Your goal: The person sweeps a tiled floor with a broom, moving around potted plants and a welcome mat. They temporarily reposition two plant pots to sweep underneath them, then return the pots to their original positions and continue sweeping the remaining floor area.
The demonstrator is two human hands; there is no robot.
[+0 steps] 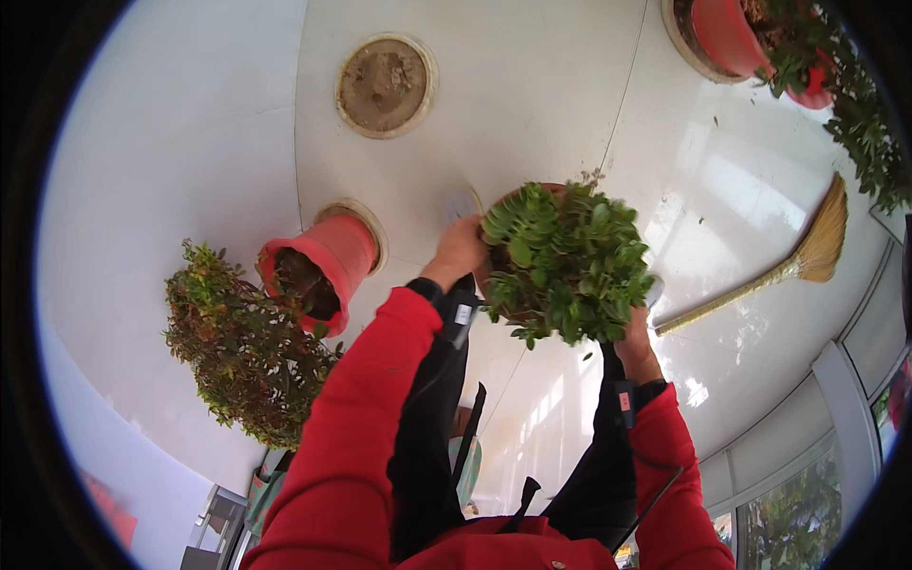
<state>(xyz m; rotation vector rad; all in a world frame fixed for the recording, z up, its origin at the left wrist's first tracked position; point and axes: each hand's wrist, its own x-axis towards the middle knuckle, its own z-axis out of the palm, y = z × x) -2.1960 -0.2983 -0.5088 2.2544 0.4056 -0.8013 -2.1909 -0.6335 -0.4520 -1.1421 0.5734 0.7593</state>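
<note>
A bushy green succulent [570,256] with thick rounded leaves grows in a reddish-brown flower pot [482,276] between my legs. My left hand [459,249] grips the pot at its left side, by the rim. On the opposite side my right hand [636,343] holds the same potted plant from low down, its fingers hidden under the leaves. Foliage covers most of the pot, so I cannot tell whether its base touches the floor. A loose leaf [587,356] shows just below the plant.
Left stands a pink pot [342,249] on a saucer, its shrub [242,356] spreading outward. A soil-covered round saucer [385,85] lies ahead. A straw broom [805,263] lies right on the glossy tiled floor [499,85]. Another red pot [727,35] stands far right, near trailing foliage [866,135].
</note>
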